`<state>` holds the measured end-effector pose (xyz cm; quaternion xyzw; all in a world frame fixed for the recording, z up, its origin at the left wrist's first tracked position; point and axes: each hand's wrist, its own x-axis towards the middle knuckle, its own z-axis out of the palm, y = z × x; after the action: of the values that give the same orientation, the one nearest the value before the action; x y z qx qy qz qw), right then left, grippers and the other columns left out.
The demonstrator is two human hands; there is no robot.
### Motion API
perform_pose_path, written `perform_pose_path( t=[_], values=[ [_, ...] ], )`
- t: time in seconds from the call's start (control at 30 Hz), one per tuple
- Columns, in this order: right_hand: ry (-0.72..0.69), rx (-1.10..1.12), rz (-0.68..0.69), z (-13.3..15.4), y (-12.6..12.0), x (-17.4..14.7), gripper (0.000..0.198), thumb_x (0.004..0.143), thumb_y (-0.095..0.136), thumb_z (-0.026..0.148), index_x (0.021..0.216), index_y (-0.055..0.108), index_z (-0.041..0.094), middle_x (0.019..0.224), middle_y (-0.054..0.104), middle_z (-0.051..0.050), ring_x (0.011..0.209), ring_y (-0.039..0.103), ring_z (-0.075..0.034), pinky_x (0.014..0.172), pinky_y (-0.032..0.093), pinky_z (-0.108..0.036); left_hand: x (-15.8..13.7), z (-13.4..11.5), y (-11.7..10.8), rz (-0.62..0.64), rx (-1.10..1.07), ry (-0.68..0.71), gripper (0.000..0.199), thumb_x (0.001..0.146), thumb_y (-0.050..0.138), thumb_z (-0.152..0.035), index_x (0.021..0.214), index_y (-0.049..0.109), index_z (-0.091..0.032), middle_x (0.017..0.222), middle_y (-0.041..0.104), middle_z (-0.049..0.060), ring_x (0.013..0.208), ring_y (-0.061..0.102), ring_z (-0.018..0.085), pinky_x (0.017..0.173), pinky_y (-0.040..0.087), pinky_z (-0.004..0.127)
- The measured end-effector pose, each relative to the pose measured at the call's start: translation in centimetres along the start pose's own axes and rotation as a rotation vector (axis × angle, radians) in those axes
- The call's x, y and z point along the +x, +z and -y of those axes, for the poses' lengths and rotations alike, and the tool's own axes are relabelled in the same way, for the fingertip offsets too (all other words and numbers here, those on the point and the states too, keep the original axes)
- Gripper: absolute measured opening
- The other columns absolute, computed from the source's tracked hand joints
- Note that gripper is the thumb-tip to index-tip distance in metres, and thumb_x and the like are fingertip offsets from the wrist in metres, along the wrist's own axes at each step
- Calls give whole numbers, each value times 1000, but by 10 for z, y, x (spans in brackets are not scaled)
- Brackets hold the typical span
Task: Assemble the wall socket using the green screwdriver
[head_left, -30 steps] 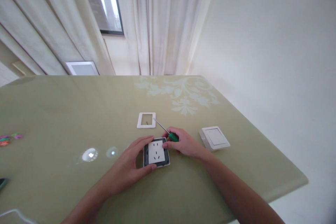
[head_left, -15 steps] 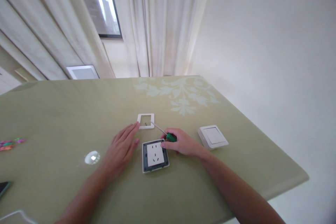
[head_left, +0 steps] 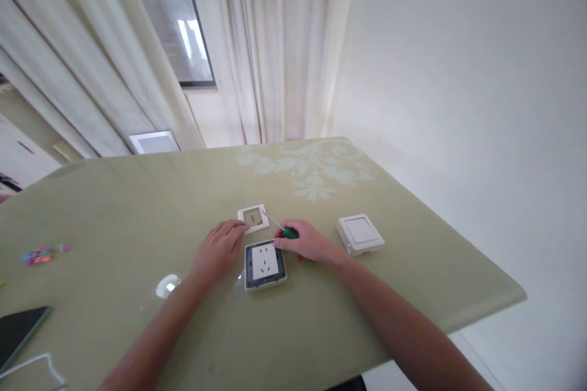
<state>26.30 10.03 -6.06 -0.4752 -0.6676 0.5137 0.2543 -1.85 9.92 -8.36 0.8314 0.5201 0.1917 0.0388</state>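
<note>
Left hand: your left hand (head_left: 219, 250) lies loose on the counter (head_left: 137, 208), fingers reaching the near edge of the white frame (head_left: 253, 218), gripping nothing.
Right hand: your right hand (head_left: 305, 242) is closed around the green-handled screwdriver (head_left: 280, 227), its shaft pointing at the frame.
Socket: the wall socket (head_left: 265, 264) lies face up between your hands, just below the frame.
Switch: the white wall switch (head_left: 360, 234) sits to your right, apart.
Far left: a dark phone (head_left: 18, 331) and coloured bits (head_left: 39, 254).
</note>
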Motion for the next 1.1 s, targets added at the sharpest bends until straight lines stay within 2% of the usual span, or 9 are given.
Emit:
perform_pose_path(
  t=[0.13,0.23,0.4,0.47,0.57,0.67,0.73,0.83,1.1],
  values=[
    [-6,16,-5,-3,1,3,33,89,83,50,99,76,19,89,68,-2,73,62,-16,48,47,-20,32,-1,-1,31,47,2,43,103,45,-13,124,81,-23,128,79,13,118,72,31,106,57,47],
    [-4,29,-7,-4,2,3,34,89,84,51,99,76,19,88,68,-2,73,61,-15,48,47,-20,49,0,1,75,61,34,39,99,50,-8,110,84,-24,118,81,11,112,74,30,102,57,43],
    [16,58,-5,-2,2,1,29,90,83,47,98,76,19,87,67,-1,69,61,-15,46,48,-21,58,4,-3,111,91,69,27,99,57,-10,91,80,-24,98,79,10,102,73,31,95,56,43],
    [27,71,-4,-1,1,0,27,90,82,45,97,76,20,87,67,-1,70,61,-15,46,49,-21,59,3,-6,101,98,65,27,97,56,-8,88,76,-24,98,78,11,103,72,32,97,55,44],
    [51,84,-10,3,1,-2,28,90,83,47,97,76,20,89,67,-2,74,62,-16,47,50,-21,49,-2,-12,66,94,37,29,98,48,-7,97,73,-22,103,77,14,104,71,34,96,55,47],
    [75,82,-16,6,1,-4,30,90,83,49,96,76,21,89,67,-2,75,61,-17,47,50,-21,23,-9,-17,-2,3,9,25,108,45,-23,109,70,-22,107,76,13,103,71,32,95,56,45],
    [89,85,-22,7,1,-4,30,90,82,49,96,76,21,90,67,-3,75,61,-17,46,50,-21,-1,-13,-19,-80,-237,-9,23,112,49,-34,110,69,-24,106,76,8,98,73,27,89,58,37],
    [107,96,-13,8,1,-5,28,92,79,48,96,76,21,91,67,-3,74,61,-17,45,51,-21,-30,-14,-21,-115,-502,-44,21,111,57,-39,106,73,-27,102,77,3,94,74,21,83,58,29],
    [138,58,7,11,-3,-7,33,92,77,54,101,77,21,92,69,-5,78,64,-20,45,52,-23,-44,-19,-20,-40,-747,-50,23,109,64,-39,109,86,-32,103,83,3,93,79,20,82,62,27]
  ],
)
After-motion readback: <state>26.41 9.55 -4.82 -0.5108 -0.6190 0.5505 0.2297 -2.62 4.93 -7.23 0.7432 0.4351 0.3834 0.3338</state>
